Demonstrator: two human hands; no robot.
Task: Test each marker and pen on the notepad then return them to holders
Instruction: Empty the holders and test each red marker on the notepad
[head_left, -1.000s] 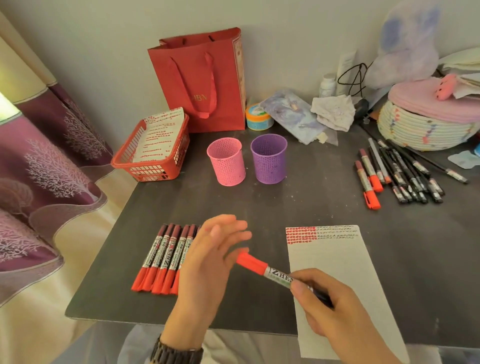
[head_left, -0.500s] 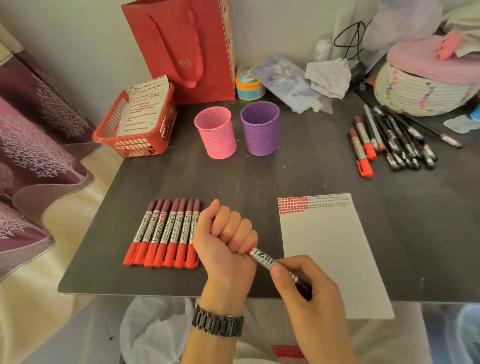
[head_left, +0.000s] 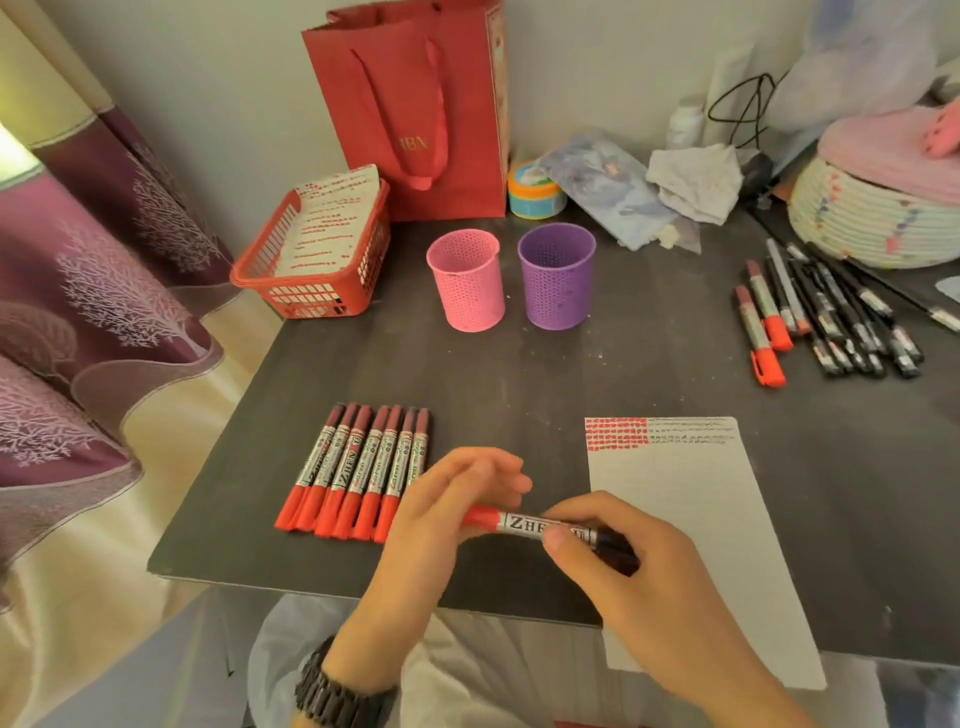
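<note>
**Item in hand:** red marker (head_left: 524, 524), lying level above the near edge of the table (head_left: 519, 384) at 6 o'clock, just beside the notepad (head_left: 691, 519).
- Right hand (head_left: 639, 577) is pinching the printed barrel between thumb and fingers.
- Left hand (head_left: 447, 514) is curling round the red cap end, though blur is hiding the exact contact.

**Step, as judged:** the cap is being worked, either off or on; which one cannot be told.

**Handling note:**
- Moving the cap straight along the barrel.
- Keeping the barrel hand steady.
- Keeping any exposed tip off the table.
- Making the test stroke in the blank paper below the rows of marks at the notepad's 12 o'clock edge.

**Containers:**
- Pink holder (head_left: 467, 280), at 12 o'clock: standing upright, with nothing showing above its rim.
- Purple holder (head_left: 557, 278), just beside it at its 3 o'clock: standing upright, likewise showing nothing.
- Red basket (head_left: 270, 280), at 10 o'clock: carrying sheets marked with red strokes.
- Woven basket (head_left: 872, 223), at 2 o'clock: wearing a pink lid, which is hiding its contents.

**Loose stock:**
- Row of markers (head_left: 358, 467), lying at the hands' 9 o'clock.
- Pile of pens (head_left: 841, 322), lying at 2 o'clock.
</note>
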